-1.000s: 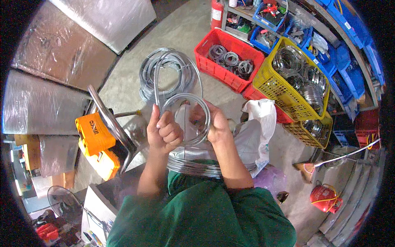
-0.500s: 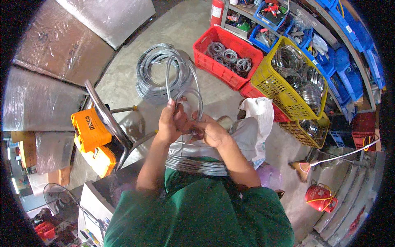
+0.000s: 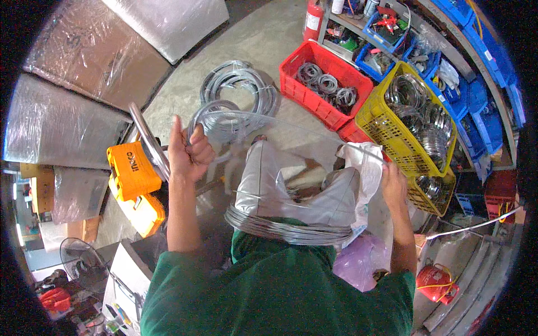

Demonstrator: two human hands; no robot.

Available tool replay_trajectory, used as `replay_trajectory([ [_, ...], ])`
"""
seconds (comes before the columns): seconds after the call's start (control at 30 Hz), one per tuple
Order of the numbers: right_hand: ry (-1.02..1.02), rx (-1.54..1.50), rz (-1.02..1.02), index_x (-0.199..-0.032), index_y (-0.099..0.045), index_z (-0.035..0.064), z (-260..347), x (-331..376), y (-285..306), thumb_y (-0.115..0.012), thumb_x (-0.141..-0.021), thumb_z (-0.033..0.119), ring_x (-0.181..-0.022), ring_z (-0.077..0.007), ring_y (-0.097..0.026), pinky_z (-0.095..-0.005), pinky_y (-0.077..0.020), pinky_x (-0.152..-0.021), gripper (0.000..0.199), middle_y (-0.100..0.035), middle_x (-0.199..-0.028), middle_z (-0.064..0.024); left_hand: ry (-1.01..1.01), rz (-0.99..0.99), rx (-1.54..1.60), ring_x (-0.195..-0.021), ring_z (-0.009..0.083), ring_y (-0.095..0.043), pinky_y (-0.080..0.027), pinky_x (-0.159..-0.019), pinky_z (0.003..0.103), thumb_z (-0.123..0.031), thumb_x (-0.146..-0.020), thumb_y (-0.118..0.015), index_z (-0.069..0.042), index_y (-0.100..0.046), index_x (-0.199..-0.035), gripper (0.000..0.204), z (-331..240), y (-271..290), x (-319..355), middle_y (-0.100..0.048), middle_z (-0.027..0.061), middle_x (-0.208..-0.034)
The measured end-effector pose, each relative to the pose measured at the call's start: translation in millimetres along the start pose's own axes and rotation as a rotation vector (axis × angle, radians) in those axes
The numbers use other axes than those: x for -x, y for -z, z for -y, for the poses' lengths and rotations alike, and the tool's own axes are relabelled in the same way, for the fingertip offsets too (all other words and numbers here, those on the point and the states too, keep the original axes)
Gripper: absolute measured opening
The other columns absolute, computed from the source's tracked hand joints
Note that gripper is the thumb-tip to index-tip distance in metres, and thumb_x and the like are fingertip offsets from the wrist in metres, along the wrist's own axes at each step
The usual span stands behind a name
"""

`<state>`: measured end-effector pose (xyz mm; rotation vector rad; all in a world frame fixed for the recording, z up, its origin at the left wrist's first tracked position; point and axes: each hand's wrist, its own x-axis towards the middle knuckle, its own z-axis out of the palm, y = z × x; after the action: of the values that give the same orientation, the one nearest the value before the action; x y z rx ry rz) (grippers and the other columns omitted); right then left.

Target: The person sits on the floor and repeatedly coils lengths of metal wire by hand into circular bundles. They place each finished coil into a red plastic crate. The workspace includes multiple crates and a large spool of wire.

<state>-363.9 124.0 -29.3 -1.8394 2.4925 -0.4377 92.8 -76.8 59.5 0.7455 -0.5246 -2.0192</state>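
My left hand [image 3: 191,150] is closed around a small loop of grey metal wire [image 3: 197,115], thumb pointing up. From that loop a strand of wire [image 3: 314,127] stretches in an arc over my knees to my right hand [image 3: 394,182], whose fingers are closed on its far part. The strand is blurred by motion. Across my lap lies a bundle of long wire [image 3: 286,231], just in front of my green shirt. On the floor beyond my left hand rests a large tied coil of wire [image 3: 268,101].
A red crate [image 3: 330,115] and a yellow crate [image 3: 386,131] hold smaller wire coils at the far right. Orange cases [image 3: 134,176] stand at left beside a curved metal tube [image 3: 148,137]. A white sack [image 3: 367,168] lies by my right knee; wrapped boxes [image 3: 61,123] line the left.
My hands, close together before, are now wide apart. The left moved left with the loop; the right swung far right, drawing the strand out between them.
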Motion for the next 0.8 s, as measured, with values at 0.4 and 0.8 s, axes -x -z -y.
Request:
replay_trajectory([
  [0.4,-0.717,-1.849,0.039,-0.089,-0.054,0.01,139,-24,-54,-0.054,-0.1,0.034,-0.051,-0.0126,-0.044,-0.0281,-0.0347,-0.046,0.026,-0.051,-0.068,-0.0012,0.092,0.481,0.587,-0.037,0.0058,-0.011,-0.01,-0.038,0.025,-0.047,-0.104,-0.026,-0.019,-0.036,-0.068,0.047,86,-65,4,-0.016,-0.0098,-0.046],
  [0.8,-0.762,-2.482,0.554,-0.091,-0.061,0.0113,216,-20,-64,-0.057,-0.097,0.035,-0.07,-0.0149,-0.056,-0.0306,-0.0456,-0.064,0.024,-0.057,-0.075,0.0022,0.143,0.188,0.302,-0.038,0.0083,-0.011,-0.014,-0.04,0.028,-0.049,-0.103,-0.033,-0.02,-0.034,-0.065,0.048,120,-45,-7,-0.016,-0.0088,-0.046],
])
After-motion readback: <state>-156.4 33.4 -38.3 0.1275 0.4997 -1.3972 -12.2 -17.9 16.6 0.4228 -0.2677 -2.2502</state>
